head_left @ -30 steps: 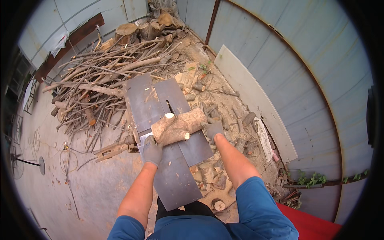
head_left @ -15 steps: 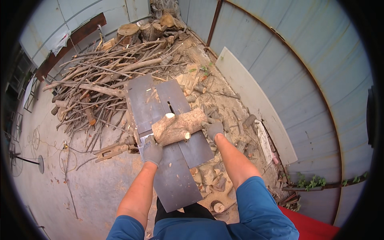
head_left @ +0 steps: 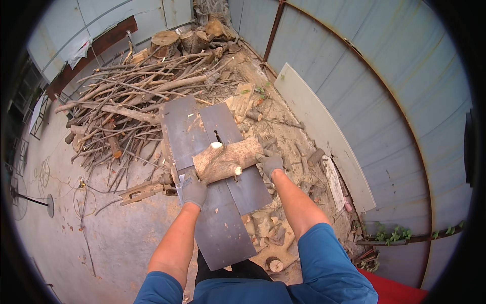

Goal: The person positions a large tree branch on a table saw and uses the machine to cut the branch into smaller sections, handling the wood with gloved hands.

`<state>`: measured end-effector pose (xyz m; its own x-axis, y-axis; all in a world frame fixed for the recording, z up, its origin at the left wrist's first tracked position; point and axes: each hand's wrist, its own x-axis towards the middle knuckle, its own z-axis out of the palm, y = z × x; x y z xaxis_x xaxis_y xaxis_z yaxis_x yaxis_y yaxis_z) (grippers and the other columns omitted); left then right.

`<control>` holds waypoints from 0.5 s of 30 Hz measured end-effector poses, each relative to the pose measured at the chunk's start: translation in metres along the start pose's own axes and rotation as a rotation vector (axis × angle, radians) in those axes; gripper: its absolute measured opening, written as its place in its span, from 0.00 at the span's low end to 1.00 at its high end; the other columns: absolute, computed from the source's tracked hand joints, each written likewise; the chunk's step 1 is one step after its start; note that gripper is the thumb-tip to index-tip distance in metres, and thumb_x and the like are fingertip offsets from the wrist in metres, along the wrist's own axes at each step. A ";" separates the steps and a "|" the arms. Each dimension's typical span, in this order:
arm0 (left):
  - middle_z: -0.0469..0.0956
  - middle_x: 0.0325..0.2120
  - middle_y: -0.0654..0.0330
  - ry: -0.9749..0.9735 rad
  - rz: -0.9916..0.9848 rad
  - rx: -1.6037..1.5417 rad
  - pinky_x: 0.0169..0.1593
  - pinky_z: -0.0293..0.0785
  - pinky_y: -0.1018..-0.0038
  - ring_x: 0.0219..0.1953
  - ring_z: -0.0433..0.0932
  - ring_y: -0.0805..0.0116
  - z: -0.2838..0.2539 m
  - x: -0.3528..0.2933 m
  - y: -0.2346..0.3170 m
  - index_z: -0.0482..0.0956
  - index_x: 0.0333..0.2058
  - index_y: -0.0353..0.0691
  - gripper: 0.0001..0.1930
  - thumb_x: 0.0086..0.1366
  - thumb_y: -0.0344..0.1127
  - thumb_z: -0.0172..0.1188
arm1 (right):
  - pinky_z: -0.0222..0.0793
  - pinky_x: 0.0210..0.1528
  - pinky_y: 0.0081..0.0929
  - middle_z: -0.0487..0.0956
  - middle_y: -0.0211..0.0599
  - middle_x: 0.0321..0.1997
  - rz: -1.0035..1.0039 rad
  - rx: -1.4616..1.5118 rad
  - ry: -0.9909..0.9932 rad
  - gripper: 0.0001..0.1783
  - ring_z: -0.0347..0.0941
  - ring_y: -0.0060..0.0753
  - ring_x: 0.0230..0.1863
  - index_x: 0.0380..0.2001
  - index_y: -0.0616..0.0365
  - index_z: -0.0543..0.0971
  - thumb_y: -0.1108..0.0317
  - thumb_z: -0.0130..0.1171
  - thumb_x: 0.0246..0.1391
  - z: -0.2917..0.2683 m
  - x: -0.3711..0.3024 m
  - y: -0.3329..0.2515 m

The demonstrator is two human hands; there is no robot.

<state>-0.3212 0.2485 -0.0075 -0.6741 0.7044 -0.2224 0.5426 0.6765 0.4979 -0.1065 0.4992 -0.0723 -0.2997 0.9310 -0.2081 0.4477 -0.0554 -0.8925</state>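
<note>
A short thick log point(head_left: 228, 159) with rough brown bark and pale cut branch stubs lies crosswise on a dark metal saw table point(head_left: 223, 233). My left hand point(head_left: 193, 189), in a grey glove, grips its left end beside a light metal plate at the table's edge. At the right end, my right hand point(head_left: 271, 163), gloved in grey too, holds the log with its fingers partly hidden behind the end. A narrow slot point(head_left: 217, 136) shows in the table top just beyond the log; the log hides the part of the table under it.
A large heap of cut branches point(head_left: 126, 104) lies beyond the table on the left, with thick stumps point(head_left: 165, 42) behind it. Sawdust and log pieces point(head_left: 275, 264) cover the ground on the right. A pale panel point(head_left: 324, 131) leans on the metal wall point(head_left: 385, 101).
The log and both hands stay in nearly the same place on the table. The whole view has shifted slightly.
</note>
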 end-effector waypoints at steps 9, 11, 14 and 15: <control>0.78 0.55 0.39 0.264 0.160 0.029 0.61 0.72 0.52 0.59 0.76 0.39 0.014 0.005 -0.009 0.70 0.57 0.35 0.26 0.63 0.39 0.64 | 0.75 0.55 0.32 0.88 0.43 0.51 0.006 -0.159 -0.043 0.22 0.84 0.37 0.50 0.56 0.59 0.85 0.61 0.70 0.61 -0.011 -0.012 -0.034; 0.79 0.53 0.39 0.127 0.008 -0.054 0.60 0.72 0.52 0.58 0.76 0.39 0.012 0.006 -0.004 0.71 0.55 0.34 0.24 0.63 0.38 0.65 | 0.75 0.57 0.35 0.87 0.47 0.53 0.022 -0.155 -0.054 0.24 0.84 0.43 0.53 0.57 0.57 0.85 0.60 0.69 0.60 -0.014 -0.013 -0.038; 0.80 0.51 0.39 0.255 0.152 -0.033 0.59 0.73 0.52 0.56 0.78 0.39 0.017 0.009 -0.007 0.72 0.53 0.34 0.24 0.62 0.38 0.68 | 0.75 0.56 0.33 0.88 0.46 0.51 0.027 -0.092 -0.095 0.23 0.84 0.41 0.51 0.57 0.58 0.85 0.60 0.69 0.61 -0.022 -0.013 -0.037; 0.80 0.51 0.39 0.254 0.150 -0.033 0.59 0.73 0.52 0.56 0.78 0.39 0.015 0.006 -0.007 0.72 0.53 0.34 0.24 0.62 0.38 0.68 | 0.75 0.56 0.32 0.88 0.46 0.51 0.041 -0.068 -0.136 0.23 0.84 0.39 0.51 0.56 0.57 0.85 0.59 0.69 0.61 -0.026 -0.015 -0.035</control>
<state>-0.3214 0.2515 -0.0252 -0.6941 0.7164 0.0707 0.6317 0.5590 0.5371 -0.0956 0.4965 -0.0272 -0.3891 0.8708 -0.3005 0.5165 -0.0638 -0.8539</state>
